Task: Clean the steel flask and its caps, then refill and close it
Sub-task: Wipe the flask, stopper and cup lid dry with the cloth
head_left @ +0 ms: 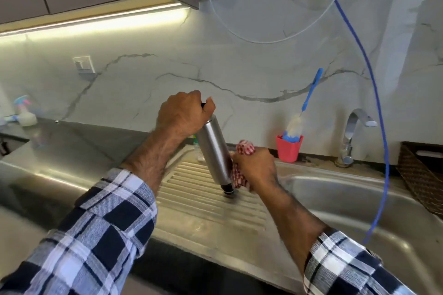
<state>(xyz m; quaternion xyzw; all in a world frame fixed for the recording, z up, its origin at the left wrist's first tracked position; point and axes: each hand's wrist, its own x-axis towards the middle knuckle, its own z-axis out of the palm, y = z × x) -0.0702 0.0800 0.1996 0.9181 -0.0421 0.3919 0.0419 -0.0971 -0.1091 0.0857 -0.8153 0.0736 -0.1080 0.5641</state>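
The steel flask [214, 151] is held upside down and tilted over the ribbed draining board [211, 201], its black neck [227, 189] pointing down near the ribs. My left hand [184, 112] grips its upper, base end. My right hand [255, 166] holds a red-and-white checked cloth [242, 158] bunched against the lower right side of the flask. The caps are not visible.
A steel sink basin [354, 201] lies to the right, with a tap [352, 136] behind it. A red cup [288, 148] holds a blue-handled bottle brush [309, 96]. A blue hose [376, 108] hangs over the basin. A woven basket [422, 175] sits far right; a spray bottle [24, 110] far left.
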